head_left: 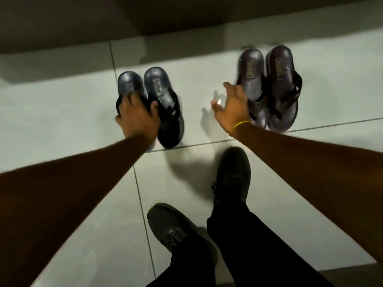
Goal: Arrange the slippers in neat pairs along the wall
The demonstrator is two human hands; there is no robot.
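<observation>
Slippers: four in view, two pairs, all on the pale glossy tiled floor (pixel 62 121) near the dark wall base (pixel 186 25), heels toward it.

Pair 1: two dark blue-grey rubber slippers with black straps, left of the frame's middle. The left slipper of the dark pair (pixel 129 85) sits touching its mate, the right slipper of the dark pair (pixel 165 104), sides together. Toes point away from the wall base.

Pair 2: two purplish-brown rubber flip-flops with dark straps, further along the wall base to the right, well apart from pair 1. The left flip-flop (pixel 251 79) and right flip-flop (pixel 283 83) lie side by side, touching, and sit a bit closer to the wall base than pair 1.

Hands: two, both bare. Left hand (pixel 136 119) is down on the left slipper of the dark pair, fingers curled over the strap area, thumb toward the gap between the two slippers; looks like a grip on the strap, blur makes that unsure. Right hand (pixel 232 106) is just beside the left flip-flop, fingers spread and loose, holding nothing; contact with the flip-flop edge can't be judged. One thin yellow band (pixel 241 124) on the right wrist.

Also two dark grey lace-up sneakers (pixel 232 175) on the person's feet, far side of the slippers from the wall base, with black trouser legs (pixel 248 245).
</observation>
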